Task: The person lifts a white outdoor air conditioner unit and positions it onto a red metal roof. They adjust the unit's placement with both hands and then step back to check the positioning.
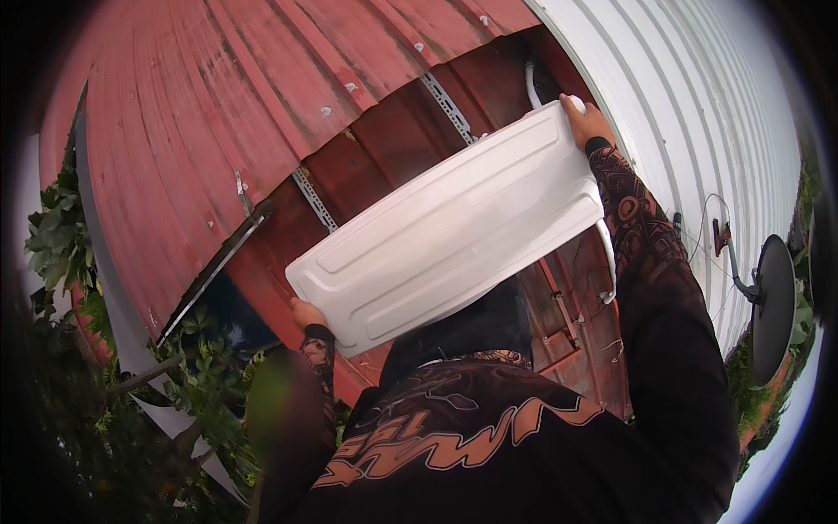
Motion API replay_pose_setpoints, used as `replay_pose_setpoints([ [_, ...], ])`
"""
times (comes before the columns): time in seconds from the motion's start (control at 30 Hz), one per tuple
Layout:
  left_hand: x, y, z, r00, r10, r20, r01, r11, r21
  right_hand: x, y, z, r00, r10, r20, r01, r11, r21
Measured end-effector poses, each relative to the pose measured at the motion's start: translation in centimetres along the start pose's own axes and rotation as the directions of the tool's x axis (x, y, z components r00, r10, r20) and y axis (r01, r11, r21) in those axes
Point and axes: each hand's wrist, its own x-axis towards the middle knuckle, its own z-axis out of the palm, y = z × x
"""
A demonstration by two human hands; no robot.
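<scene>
A long white casing (441,231) with pressed rectangular recesses lies tilted across the middle, its right end higher in the picture. My left hand (307,316) grips its lower left end, with the fingers partly hidden. My right hand (587,124) is closed round its upper right corner. Behind the casing, two perforated metal brackets (445,105) show against dark red metal, and a white pipe (531,83) is near the right corner. My dark printed shirt fills the bottom of the picture.
A faded red corrugated metal sheet (218,87) spans the upper left, beside a white ribbed metal surface (690,105) on the right. A dark satellite dish (772,310) on a bent arm is at the far right. Leafy branches (57,227) and grey metal strips fill the left.
</scene>
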Motion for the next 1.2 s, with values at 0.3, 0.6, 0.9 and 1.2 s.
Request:
replay_pose_setpoints([
  [0.3,-0.1,0.0,-0.2,0.998,-0.01,0.061,0.018,0.99,-0.141,1.6,1.6,1.6,0.998,-0.039,-0.041,0.039,0.999,-0.006],
  [0.6,-1.0,0.9,-1.2,0.953,0.267,0.141,-0.296,0.917,0.267,3.0,2.9,3.6,0.976,-0.16,-0.15,0.154,0.987,-0.05],
  [0.9,-3.3,3.2,-2.0,0.981,-0.068,0.182,0.113,0.962,-0.249,1.2,2.4,2.2,0.995,-0.068,-0.074,0.069,0.997,0.018],
  [1.2,-2.3,2.4,-1.4,0.989,-0.082,0.126,0.111,0.964,-0.244,2.6,2.1,2.8,0.993,-0.072,-0.089,0.067,0.996,-0.052],
])
